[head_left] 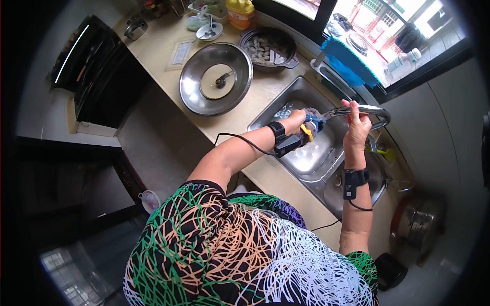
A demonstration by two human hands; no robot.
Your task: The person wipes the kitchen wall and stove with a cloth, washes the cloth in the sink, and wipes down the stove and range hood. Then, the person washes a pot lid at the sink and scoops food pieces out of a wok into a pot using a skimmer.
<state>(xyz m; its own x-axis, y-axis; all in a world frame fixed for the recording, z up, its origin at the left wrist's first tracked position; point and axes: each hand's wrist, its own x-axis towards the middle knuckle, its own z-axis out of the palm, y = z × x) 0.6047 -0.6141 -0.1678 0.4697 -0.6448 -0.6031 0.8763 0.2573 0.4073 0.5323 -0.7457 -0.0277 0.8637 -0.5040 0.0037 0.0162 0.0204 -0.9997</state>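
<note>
In sink (312, 159), left hand (294, 121) grips bundle (311, 128); right (357, 130), faucet (379, 112).

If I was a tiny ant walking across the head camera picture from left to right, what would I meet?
Small metal pot → big metal bowl → left hand with its grip on a blue and yellow bundle → right hand → bottle with a white cap by the window.

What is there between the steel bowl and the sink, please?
Only a bare stretch of counter lies between the bowl and the sink, as the head view shows.
</note>
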